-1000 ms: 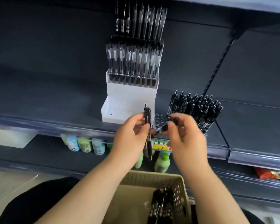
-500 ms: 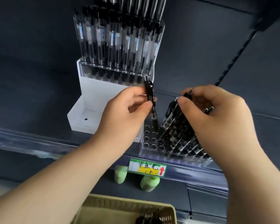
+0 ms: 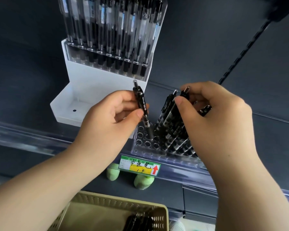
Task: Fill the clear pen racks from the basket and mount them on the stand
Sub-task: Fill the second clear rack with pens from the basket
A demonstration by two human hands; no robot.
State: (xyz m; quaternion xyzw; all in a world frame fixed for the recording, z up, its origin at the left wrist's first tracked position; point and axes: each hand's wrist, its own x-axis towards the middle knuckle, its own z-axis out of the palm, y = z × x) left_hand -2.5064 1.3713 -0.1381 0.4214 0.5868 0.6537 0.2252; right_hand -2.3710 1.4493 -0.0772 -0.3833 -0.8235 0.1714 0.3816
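In the head view, the left hand (image 3: pixel 113 117) comes in from the near left. Its thumb and curled fingers pinch a black retractable pen with a clear push-button top (image 3: pixel 141 105). The pen stands almost upright, its top tilted slightly to the left, and its tip points down at the open holes at the left end of a clear plastic pen rack (image 3: pixel 141 142). Whether the tip has entered a hole cannot be told.

That rack lies on the dark grey shelf (image 3: pixel 274 135), just right of the foot of a white plastic stepped stand (image 3: pixel 103 80). The rack's right part is packed with black pens (image 3: pixel 172 130) that lean to the right.

The right hand (image 3: pixel 213 120) reaches in from the near right and covers much of that bundle. Its thumb and forefinger pinch the top end of one more black pen (image 3: pixel 184 94) at the left edge of the bundle. That pen's lower part is lost among the others.

On the stand's upper step, a second clear rack (image 3: pixel 110 55) is mounted, full of upright clear-barrelled pens (image 3: pixel 123 30). The low tray at the stand's front holds nothing.

On the shelf's clear front rail (image 3: pixel 23 135) sits a green and yellow price label with a red arrow (image 3: pixel 139 165). Two pale green bottle caps (image 3: pixel 143 181) show beneath it.

At the near edge, a beige perforated plastic basket (image 3: pixel 123 200) holds a few loose black pens (image 3: pixel 137 220).
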